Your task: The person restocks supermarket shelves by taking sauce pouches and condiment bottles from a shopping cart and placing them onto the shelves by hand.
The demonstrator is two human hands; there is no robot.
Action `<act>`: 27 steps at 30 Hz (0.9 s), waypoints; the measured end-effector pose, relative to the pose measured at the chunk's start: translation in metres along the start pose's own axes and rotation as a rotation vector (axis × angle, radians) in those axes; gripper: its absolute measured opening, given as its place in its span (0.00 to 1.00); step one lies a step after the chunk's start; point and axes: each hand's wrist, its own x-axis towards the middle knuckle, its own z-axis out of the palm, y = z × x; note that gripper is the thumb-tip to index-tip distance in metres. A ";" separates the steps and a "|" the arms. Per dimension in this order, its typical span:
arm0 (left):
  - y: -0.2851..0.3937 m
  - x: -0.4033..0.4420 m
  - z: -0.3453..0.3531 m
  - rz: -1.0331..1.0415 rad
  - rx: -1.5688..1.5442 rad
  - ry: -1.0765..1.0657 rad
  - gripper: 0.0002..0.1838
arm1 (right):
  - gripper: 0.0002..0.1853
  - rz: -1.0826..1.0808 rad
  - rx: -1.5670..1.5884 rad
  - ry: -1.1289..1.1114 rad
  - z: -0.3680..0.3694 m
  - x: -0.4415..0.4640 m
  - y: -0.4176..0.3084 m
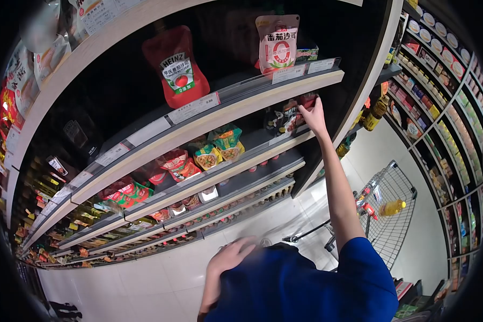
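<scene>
My right hand (313, 117) reaches to the right end of the second shelf. Its fingers close on the top of a dark red pouch (307, 100), whose label I cannot read. Dark sauce pouches (288, 115) stand just left of it. My left hand (232, 256) is held low in front of my blue shirt, its fingers stretched out, partly blurred, with nothing visible in them. On the shelf above stand a red Heinz tomato ketchup pouch (177, 70) and a pale pink tomato sauce pouch (277, 45).
Yellow and green seasoning pouches (225, 144) and red packets (178, 165) line the second shelf. A wire shopping cart (400, 214) holding a bottle of yellow oil (393, 207) stands at right on the tiled floor. Stocked shelves (440, 107) curve along the far right.
</scene>
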 end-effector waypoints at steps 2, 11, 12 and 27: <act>0.001 0.000 0.001 -0.018 -0.032 -0.030 0.26 | 0.41 0.042 -0.011 -0.140 0.001 0.000 0.007; 0.001 0.009 0.006 -0.022 -0.119 -0.127 0.25 | 0.36 -0.224 -0.147 0.057 -0.020 -0.048 0.004; 0.001 0.010 0.006 -0.027 -0.120 -0.142 0.25 | 0.35 -0.132 -0.098 0.035 -0.028 -0.055 0.000; -0.013 -0.005 -0.024 -0.018 -0.179 -0.245 0.24 | 0.27 0.365 -0.688 0.071 -0.216 -0.317 0.042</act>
